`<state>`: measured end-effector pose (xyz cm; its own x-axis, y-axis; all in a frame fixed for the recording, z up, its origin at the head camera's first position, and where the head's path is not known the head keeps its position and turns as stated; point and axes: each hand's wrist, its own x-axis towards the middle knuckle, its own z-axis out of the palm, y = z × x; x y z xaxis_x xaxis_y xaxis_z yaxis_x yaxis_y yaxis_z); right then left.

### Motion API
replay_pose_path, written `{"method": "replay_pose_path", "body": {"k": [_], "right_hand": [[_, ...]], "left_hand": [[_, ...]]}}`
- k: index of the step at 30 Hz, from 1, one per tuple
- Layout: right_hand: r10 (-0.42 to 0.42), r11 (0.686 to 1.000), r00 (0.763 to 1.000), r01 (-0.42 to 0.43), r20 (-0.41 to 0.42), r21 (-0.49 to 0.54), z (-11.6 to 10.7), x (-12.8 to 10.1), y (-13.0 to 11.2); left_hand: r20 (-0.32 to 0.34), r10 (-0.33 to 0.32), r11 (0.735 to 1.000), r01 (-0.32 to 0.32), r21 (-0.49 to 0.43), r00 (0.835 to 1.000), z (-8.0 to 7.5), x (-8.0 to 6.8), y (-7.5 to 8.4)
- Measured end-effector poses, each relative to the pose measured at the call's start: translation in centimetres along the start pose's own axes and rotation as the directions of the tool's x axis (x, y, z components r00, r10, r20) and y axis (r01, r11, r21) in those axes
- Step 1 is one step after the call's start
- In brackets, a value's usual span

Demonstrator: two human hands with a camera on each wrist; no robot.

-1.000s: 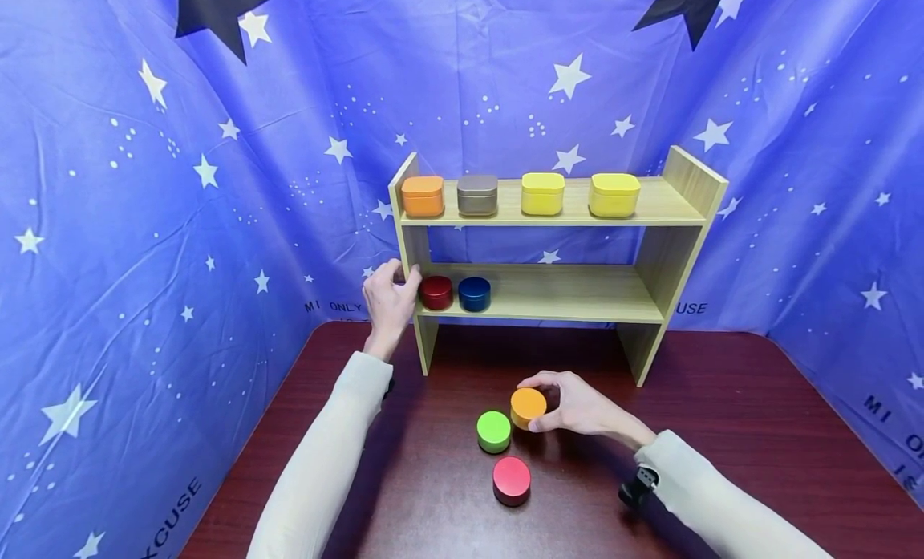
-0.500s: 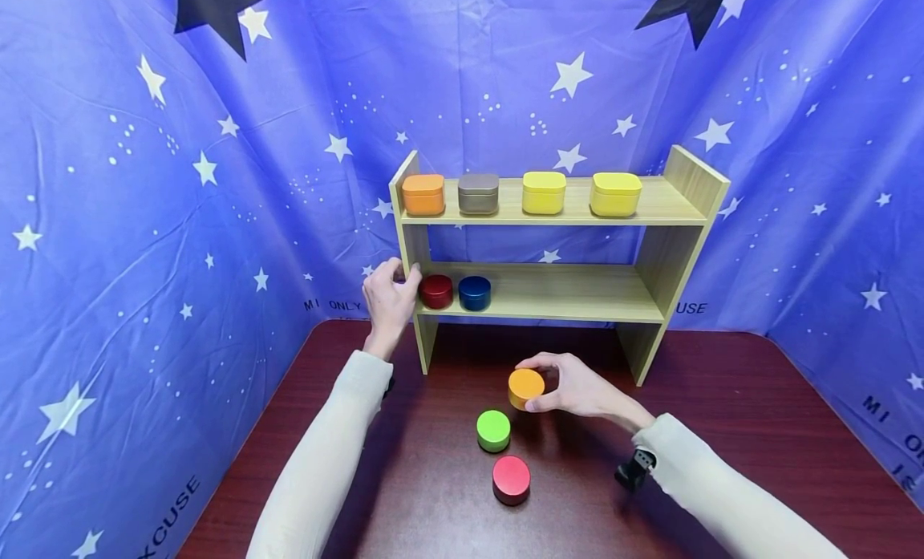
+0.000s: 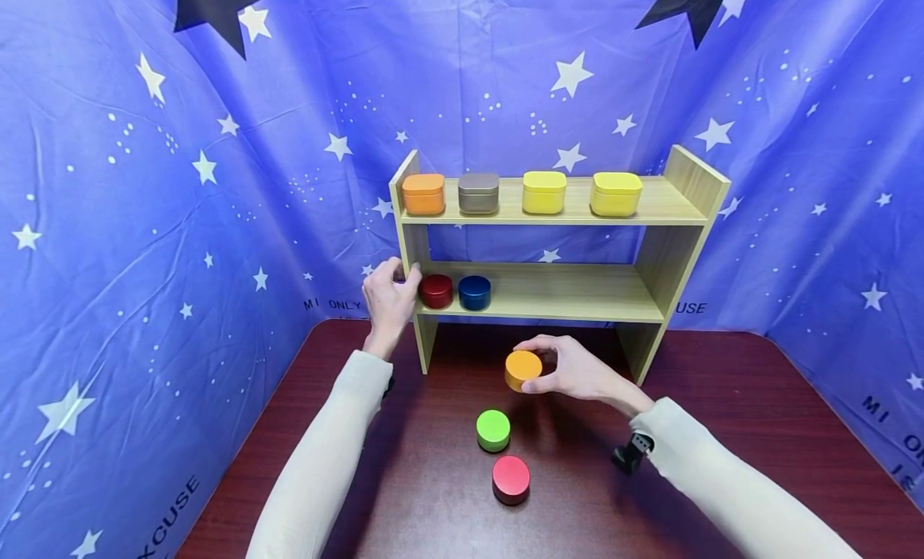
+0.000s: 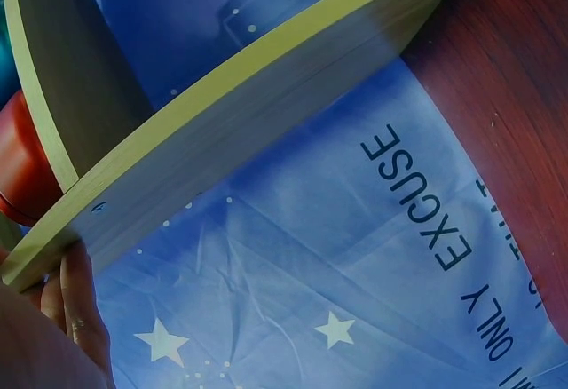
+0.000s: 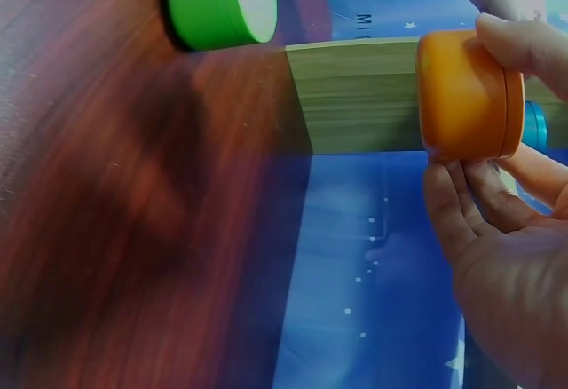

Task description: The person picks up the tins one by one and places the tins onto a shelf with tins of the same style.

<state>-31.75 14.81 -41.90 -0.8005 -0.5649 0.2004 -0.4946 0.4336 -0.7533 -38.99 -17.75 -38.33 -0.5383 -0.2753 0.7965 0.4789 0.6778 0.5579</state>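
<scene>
My right hand (image 3: 577, 370) pinches a round orange tin (image 3: 523, 371) between thumb and fingers, holding it above the table in front of the shelf. In the right wrist view the orange tin (image 5: 466, 96) is seen from the side, its lid on. My left hand (image 3: 390, 297) grips the left side panel of the two-tier wooden shelf (image 3: 556, 290), thumb at the front edge and fingers behind on the outer face. Nearer to me on the table stand a round green tin (image 3: 493, 431) and a round red tin (image 3: 511, 480).
A dark red tin (image 3: 436, 292) and a blue tin (image 3: 475, 293) stand at the left of the lower shelf. Along the upper shelf are an orange box (image 3: 423, 195), a grey box (image 3: 479, 194) and two yellow boxes (image 3: 616, 195). Starry blue cloth (image 3: 216, 222) surrounds the table.
My right hand has lifted the orange tin off the table and carried it forward toward the shelf, slightly left. The left hand stays on the side panel.
</scene>
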Motion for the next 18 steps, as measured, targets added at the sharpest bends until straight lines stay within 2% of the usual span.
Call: {"method": "replay_pose_path", "body": {"k": [10, 18], "right_hand": [[0.029, 0.997, 0.999, -0.032, -0.042, -0.064, -1.7, 1.2, -1.2], [0.027, 1.0, 0.999, -0.027, -0.032, 0.005, -2.5, 2.2, -2.1]], "left_hand": [[-0.004, 0.002, 1.0, -0.002, -0.011, 1.0, 0.1, -0.1, -0.1], [-0.001, -0.001, 1.0, 0.001, -0.01, 1.0, 0.1, 0.0, -0.1]]}}
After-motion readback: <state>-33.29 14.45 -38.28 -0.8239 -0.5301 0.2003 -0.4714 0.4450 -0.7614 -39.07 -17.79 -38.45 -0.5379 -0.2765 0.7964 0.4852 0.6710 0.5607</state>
